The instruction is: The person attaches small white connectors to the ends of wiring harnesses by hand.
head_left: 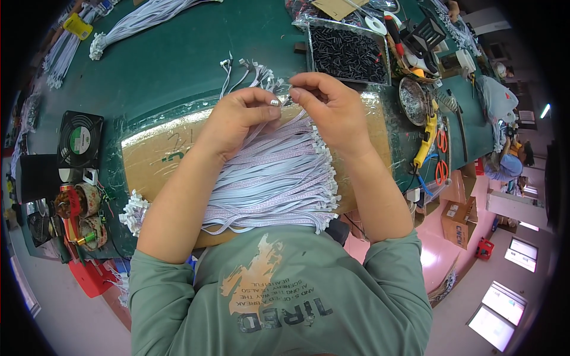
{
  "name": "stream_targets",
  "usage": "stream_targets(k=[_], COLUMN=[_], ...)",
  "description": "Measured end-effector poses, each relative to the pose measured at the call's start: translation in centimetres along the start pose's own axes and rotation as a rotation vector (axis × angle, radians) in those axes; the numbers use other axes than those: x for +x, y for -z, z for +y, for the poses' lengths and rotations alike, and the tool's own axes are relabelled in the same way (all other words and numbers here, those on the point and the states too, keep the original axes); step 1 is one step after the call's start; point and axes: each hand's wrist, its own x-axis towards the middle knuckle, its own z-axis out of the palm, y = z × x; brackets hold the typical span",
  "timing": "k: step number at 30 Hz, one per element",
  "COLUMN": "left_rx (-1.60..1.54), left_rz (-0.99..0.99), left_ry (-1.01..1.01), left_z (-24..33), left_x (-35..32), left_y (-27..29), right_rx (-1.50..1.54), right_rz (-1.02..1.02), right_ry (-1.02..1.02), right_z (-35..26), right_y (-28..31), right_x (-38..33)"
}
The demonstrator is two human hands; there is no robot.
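Note:
In front of me a thick bundle of white flat ribbon cables (pixel 267 178) lies on a cardboard sheet (pixel 160 139), small white plugs at its ends. My left hand (pixel 244 115) is closed in a pinch on a ribbon cable's small white connector (pixel 275 102). Just right of it, my right hand (pixel 333 113) has thumb and forefinger pressed together by a small dark bit, too tiny to name. Past my fingertips, several cable ends (pixel 258 72) with white connectors and dark sleeves stick out over the green table (pixel 172 65).
A tray (pixel 389 71) of short black pieces stands beyond my right hand. To the right are a metal bowl (pixel 411 101), a yellow-handled tool (pixel 426 142) and red-handled scissors (pixel 441 171). On the left stands a black fan (pixel 80 139). More cable bundles (pixel 139 26) lie at the back left.

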Motion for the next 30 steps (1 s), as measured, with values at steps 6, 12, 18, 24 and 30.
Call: stream_targets(k=[6,12,18,24,30], left_rx=[-0.014,-0.018,-0.035,-0.034,-0.032], left_rz=[0.003,0.001,0.000,0.005,-0.001], left_ry=[0.005,-0.001,-0.004,-0.002,0.004], left_z=[0.03,0.07,0.03,-0.02,0.02], left_x=[-0.03,-0.01,0.02,0.03,0.10], left_y=[0.02,-0.05,0.05,0.19,0.16], right_rx=[-0.020,0.177,0.288,0.275,0.317], right_rz=[-0.061,-0.049,-0.044,-0.064,-0.084], right_ry=[-0.042,-0.132,-0.161,-0.158,-0.188], right_z=[0.16,0.59,0.49,0.44,0.80], right_y=[-0.10,-0.22,-0.30,-0.42,-0.59], right_x=[-0.07,-0.03,-0.03,-0.12,-0.23])
